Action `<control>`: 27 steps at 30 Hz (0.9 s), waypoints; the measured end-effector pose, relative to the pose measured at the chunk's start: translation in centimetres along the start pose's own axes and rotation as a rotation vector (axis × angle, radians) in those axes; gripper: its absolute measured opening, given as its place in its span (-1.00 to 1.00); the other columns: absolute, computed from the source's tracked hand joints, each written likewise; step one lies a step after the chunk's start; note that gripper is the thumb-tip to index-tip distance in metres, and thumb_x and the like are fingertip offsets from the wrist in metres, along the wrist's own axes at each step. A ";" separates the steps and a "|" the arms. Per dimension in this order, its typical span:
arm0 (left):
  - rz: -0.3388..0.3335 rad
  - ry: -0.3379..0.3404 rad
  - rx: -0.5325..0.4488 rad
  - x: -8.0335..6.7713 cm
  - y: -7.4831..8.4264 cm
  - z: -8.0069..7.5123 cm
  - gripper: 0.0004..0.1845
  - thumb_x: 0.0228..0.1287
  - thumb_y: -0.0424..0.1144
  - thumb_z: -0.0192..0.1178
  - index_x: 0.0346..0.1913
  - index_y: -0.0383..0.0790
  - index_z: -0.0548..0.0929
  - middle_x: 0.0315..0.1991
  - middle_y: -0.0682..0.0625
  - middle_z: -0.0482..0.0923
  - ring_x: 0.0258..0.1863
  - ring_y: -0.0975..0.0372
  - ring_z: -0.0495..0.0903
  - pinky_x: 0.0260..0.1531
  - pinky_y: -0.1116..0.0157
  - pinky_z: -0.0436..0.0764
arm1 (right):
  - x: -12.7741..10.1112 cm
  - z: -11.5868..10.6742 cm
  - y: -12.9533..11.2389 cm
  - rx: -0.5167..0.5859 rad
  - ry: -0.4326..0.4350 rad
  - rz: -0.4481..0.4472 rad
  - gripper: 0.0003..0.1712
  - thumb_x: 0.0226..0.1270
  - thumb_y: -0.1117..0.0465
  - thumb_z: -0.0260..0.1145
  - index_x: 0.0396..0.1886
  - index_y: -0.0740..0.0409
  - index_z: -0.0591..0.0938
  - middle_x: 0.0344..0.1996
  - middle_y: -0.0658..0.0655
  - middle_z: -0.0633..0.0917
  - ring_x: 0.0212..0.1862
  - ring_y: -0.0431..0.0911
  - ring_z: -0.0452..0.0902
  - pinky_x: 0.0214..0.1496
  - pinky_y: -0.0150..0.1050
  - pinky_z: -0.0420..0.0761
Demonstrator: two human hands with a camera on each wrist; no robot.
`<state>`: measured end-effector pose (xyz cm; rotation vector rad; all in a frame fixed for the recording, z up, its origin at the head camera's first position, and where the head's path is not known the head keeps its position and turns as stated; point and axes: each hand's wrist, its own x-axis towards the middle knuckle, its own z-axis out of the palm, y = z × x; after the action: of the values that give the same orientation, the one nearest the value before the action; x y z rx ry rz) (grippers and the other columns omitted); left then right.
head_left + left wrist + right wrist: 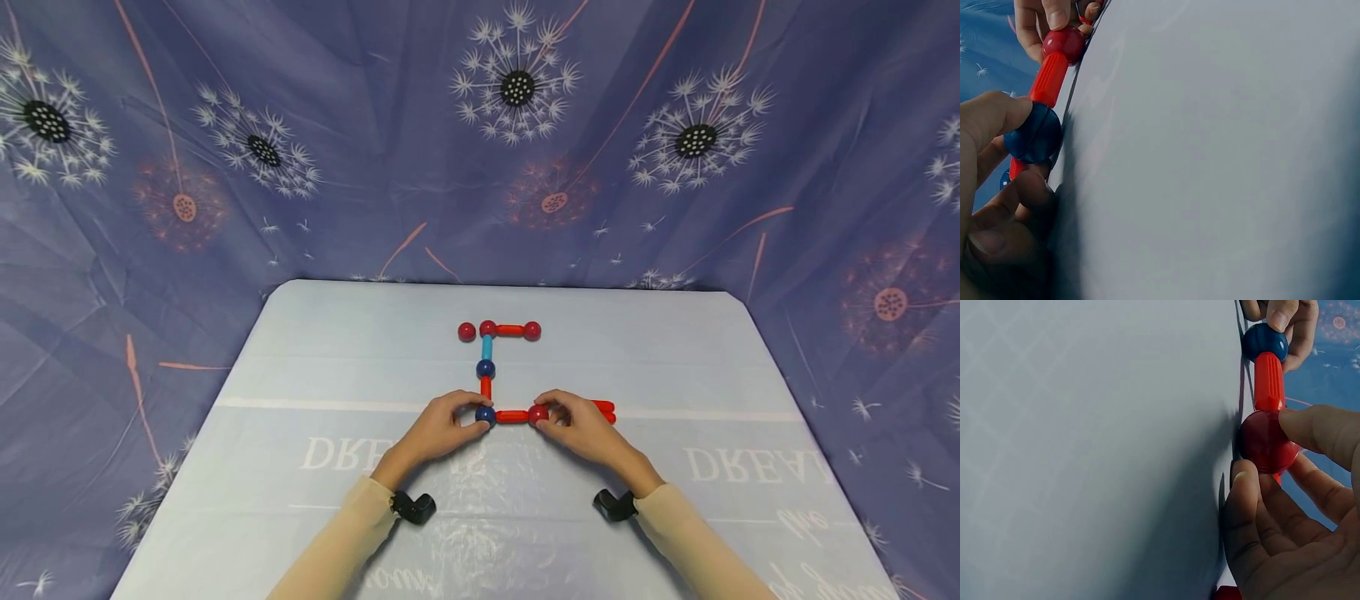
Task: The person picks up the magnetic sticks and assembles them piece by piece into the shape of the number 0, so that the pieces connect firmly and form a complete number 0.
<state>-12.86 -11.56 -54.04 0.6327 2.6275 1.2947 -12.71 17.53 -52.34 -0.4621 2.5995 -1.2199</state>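
Your left hand (438, 427) pinching the blue ball (485, 414), right hand (581, 427) pinching the red ball (538, 414), spare red sticks (604, 409) at 3 o'clock half hidden behind your fingers.

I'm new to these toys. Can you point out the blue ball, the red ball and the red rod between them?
blue ball (1034, 134), left wrist view, its middle
red ball (1267, 442), right wrist view, its middle
red rod (512, 416), head view, mid-length

Four red balls (467, 332), two blue balls (485, 367), one blue rod (487, 347) (red rods partly hidden).
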 end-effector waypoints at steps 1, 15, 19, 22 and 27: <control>0.001 0.002 -0.003 0.0 0.0 0.0 -0.67 0.31 -0.11 0.42 0.12 0.04 0.73 0.07 0.09 0.71 -0.29 0.26 0.51 -0.32 0.38 0.51 | 0.0 0.0 0.0 0.000 -0.001 0.001 -0.68 0.35 0.15 0.47 0.08 -0.01 0.69 -0.20 -0.06 0.71 -0.25 -0.20 0.58 -0.23 -0.33 0.58; -0.059 -0.002 -0.052 -0.2 0.1 0.0 -0.66 0.31 -0.06 0.43 0.14 0.10 0.73 0.09 0.08 0.70 -0.50 0.36 0.41 -0.47 0.41 0.46 | -0.1 -0.2 0.2 0.000 -0.020 -0.018 -0.70 0.34 0.12 0.49 0.04 -0.03 0.69 -0.19 -0.05 0.71 -0.23 -0.19 0.58 -0.22 -0.33 0.58; -0.049 -0.003 -0.056 -0.2 0.0 0.0 -0.65 0.32 -0.06 0.42 0.14 0.09 0.72 0.10 0.05 0.70 -0.52 0.36 0.40 -0.49 0.40 0.46 | -0.1 -0.6 0.0 0.003 -0.042 0.001 -0.66 0.34 0.09 0.49 0.08 -0.03 0.68 -0.13 -0.05 0.71 -0.19 -0.19 0.60 -0.17 -0.33 0.61; -0.055 -0.007 -0.060 -0.2 0.0 0.0 -0.65 0.32 -0.05 0.41 0.14 0.10 0.72 0.10 0.07 0.70 -0.54 0.37 0.39 -0.50 0.41 0.44 | -0.1 -1.3 -0.2 0.011 -0.050 -0.003 -0.59 0.35 0.08 0.48 0.15 0.02 0.67 -0.04 -0.02 0.72 -0.13 -0.17 0.62 -0.09 -0.30 0.64; -0.057 -0.005 -0.066 -0.2 0.0 0.0 -0.65 0.32 -0.06 0.42 0.14 0.10 0.72 0.11 0.06 0.69 -0.56 0.38 0.37 -0.52 0.41 0.43 | 0.1 -3.1 -0.4 0.029 -0.029 -0.073 -0.51 0.36 0.15 0.46 0.25 0.15 0.62 0.08 0.14 0.72 -0.06 -0.11 0.66 0.05 -0.15 0.67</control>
<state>-12.67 -11.70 -54.07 0.5468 2.5676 1.3549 -13.77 19.44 -50.10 -0.5693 2.5582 -1.2625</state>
